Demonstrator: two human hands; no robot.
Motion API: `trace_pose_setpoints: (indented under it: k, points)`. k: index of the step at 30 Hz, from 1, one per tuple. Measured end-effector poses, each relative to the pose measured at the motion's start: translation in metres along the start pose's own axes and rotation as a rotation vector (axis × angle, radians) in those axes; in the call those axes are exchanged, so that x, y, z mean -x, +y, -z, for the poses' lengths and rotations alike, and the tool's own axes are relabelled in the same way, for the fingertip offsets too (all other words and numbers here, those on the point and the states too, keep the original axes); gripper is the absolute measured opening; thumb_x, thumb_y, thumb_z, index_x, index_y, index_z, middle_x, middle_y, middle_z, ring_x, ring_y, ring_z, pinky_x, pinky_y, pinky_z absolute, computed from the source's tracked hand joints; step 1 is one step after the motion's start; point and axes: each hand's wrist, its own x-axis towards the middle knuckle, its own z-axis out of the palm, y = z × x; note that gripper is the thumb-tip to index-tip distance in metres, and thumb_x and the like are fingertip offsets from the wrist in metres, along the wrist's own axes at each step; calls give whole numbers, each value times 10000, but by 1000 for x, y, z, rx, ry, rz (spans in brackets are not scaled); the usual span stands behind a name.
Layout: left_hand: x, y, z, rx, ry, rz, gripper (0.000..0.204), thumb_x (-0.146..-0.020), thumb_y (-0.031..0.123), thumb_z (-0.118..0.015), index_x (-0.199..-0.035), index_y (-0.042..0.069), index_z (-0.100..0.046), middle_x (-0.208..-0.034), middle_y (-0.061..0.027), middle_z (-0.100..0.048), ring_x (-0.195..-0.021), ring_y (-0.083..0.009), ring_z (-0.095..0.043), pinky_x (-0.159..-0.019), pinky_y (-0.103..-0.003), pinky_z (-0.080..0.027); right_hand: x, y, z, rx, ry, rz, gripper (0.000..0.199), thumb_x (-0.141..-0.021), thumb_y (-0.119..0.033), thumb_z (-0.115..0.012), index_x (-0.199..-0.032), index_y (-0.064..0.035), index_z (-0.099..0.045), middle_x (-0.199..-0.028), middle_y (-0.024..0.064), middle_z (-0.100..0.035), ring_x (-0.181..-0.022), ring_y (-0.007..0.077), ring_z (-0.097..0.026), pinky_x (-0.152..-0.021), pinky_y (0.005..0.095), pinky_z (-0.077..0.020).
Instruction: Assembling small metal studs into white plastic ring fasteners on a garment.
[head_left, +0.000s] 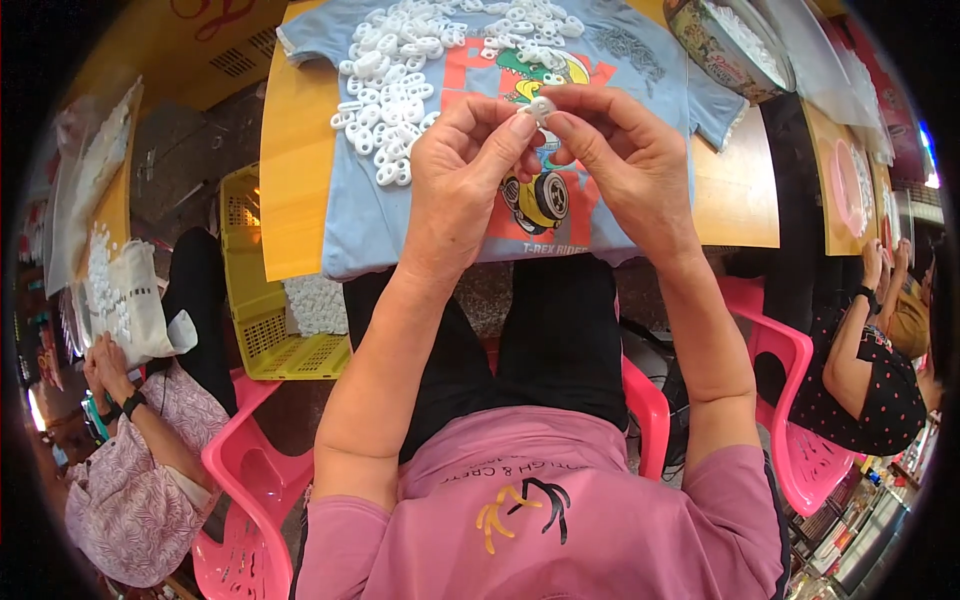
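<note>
My left hand (465, 165) and my right hand (632, 160) meet over a blue printed T-shirt (365, 225) spread on the table. Between the thumbs and fingers of both is a small white plastic cord lock (542, 108), partly covered by the fingertips. Left of and beyond my left hand lies a large heap of white two-holed plastic pieces (390, 100) of similar shape. More such pieces (535, 25) lie past my fingertips. A patch of small dark grey parts, perhaps springs (635, 52), lies on the shirt beyond my right hand.
The wooden table (740, 195) ends just before my lap. At its far right corner stands a patterned round tin (718, 55) holding white pieces. Lower left is a yellow crate (250, 340) beside a batch of white parts (318, 305). People sit at tables on both sides.
</note>
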Motion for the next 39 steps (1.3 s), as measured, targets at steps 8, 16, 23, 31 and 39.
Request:
trace_pose_setpoints:
  k: [8, 16, 23, 31, 39]
  points:
    - [1, 2, 2, 4, 24, 7, 108, -912, 104, -666, -941, 8, -626, -802, -54, -662, -661, -78, -591, -599, -208, -477, 0, -6, -3, 109, -4, 6, 228, -908, -50, -661, -1128, 9, -666, -916, 20, -679, -762, 51, -591, -670, 180, -479]
    - [-3, 3, 1, 86, 41, -2, 116, -914, 108, -670, -958, 12, -623, -823, -58, -670, -662, -76, -587, -609, -199, -475, -8, 0, -11, 65, 32, 70, 205, -914, -67, -658, -1102, 11, -675, -901, 20, -678, -736, 43, -573, -661, 189, -473]
    - [0, 9, 2, 116, -132, 4, 222, -947, 138, -633, -1118, 1, -594, -1068, -72, -635, -869, -89, -589, -742, -220, -482, -7, -6, 1, -400, -12, -152, 281, -909, -78, -653, -1171, 20, -622, -941, 39, -662, -761, 75, -581, -713, 221, -498]
    - [17, 23, -13, -162, -268, -171, 307, -993, 222, -561, -1226, 24, -590, -1221, -62, -555, -1070, -124, -540, -849, -253, -468, 14, -32, -6, -782, -105, -248, 642, -908, -77, -637, -1457, -35, -308, -1034, 78, -624, -869, 142, -626, -769, 301, -534]
    - [39, 25, 1, -221, -339, -240, 354, -1023, 300, -474, -1150, 2, -617, -1230, -126, -566, -1236, -255, -479, -1023, -372, -390, 27, -33, -25, -864, -233, -301, 750, -900, -59, -664, -1492, -55, -203, -1094, 107, -594, -990, 178, -614, -844, 330, -526]
